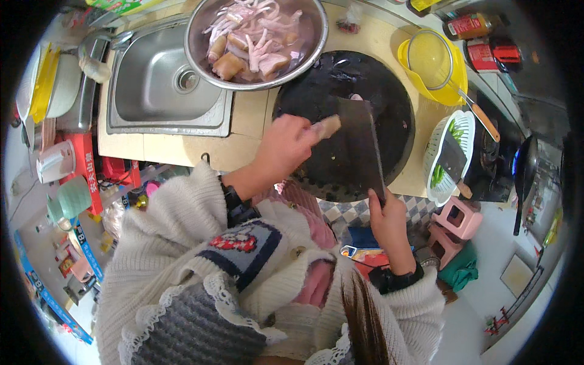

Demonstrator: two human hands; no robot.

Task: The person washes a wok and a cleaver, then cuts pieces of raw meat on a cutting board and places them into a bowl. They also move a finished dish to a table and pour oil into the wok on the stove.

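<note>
My left hand [283, 143] grips a pale piece of meat [330, 127] that sticks out past the fingers over a round black chopping board [392, 98]. In my right hand [390, 221] is the handle of a cleaver [358, 141]. Its broad blade lies across the view just right of the meat; whether the two touch, I cannot tell. A small pink scrap [356, 97] shows at the blade's far end. Beyond the board, a large steel bowl [325, 27] holds chicken feet [260, 50] and chunks of skin-on meat [229, 66] in liquid.
A steel sink [146, 86] is set into the counter at left. On the right are a yellow basin [461, 89] with a wire strainer [429, 59] and a white basket [429, 153] holding green peppers and a knife. A wok [527, 159] sits farther right, blue flame beside it.
</note>
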